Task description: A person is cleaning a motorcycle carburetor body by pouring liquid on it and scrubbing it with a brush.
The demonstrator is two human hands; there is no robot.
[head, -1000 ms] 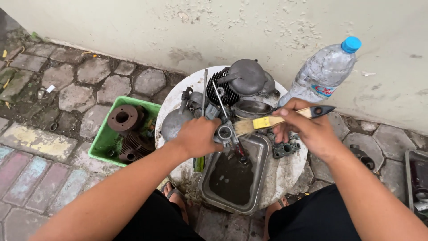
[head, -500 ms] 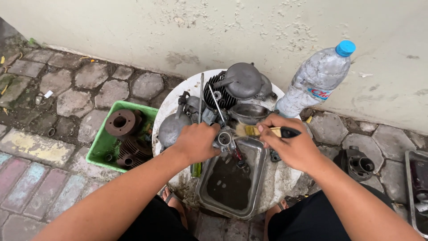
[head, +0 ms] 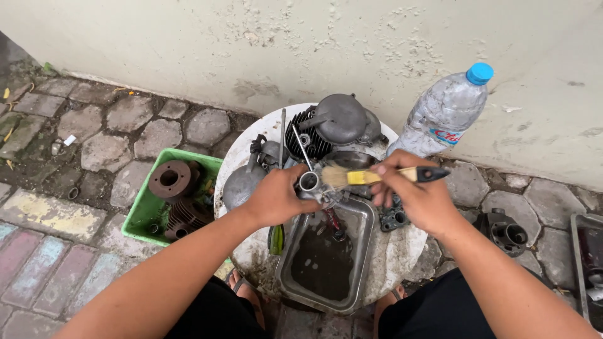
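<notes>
Clear plastic bottle (head: 447, 113) with blue cap, upright against pale wall (head: 301, 44). Green plastic bin (head: 141, 213) holding rusty finned cylinders (head: 171, 181), on hexagonal paving stones (head: 113, 132). Grey engine casing (head: 339, 122) on round white table (head: 402, 251). Dark metal part (head: 505, 232) on ground, right.

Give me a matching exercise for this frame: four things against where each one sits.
Things:
1. paintbrush
2. small metal part
3. green tray
4. plastic bottle

Places:
a. against the wall, on the right
b. in the right hand
c. on the paving, left of the round table
d. in the left hand, over the steel pan

Pairs: 1-b, 2-d, 3-c, 4-a
</notes>
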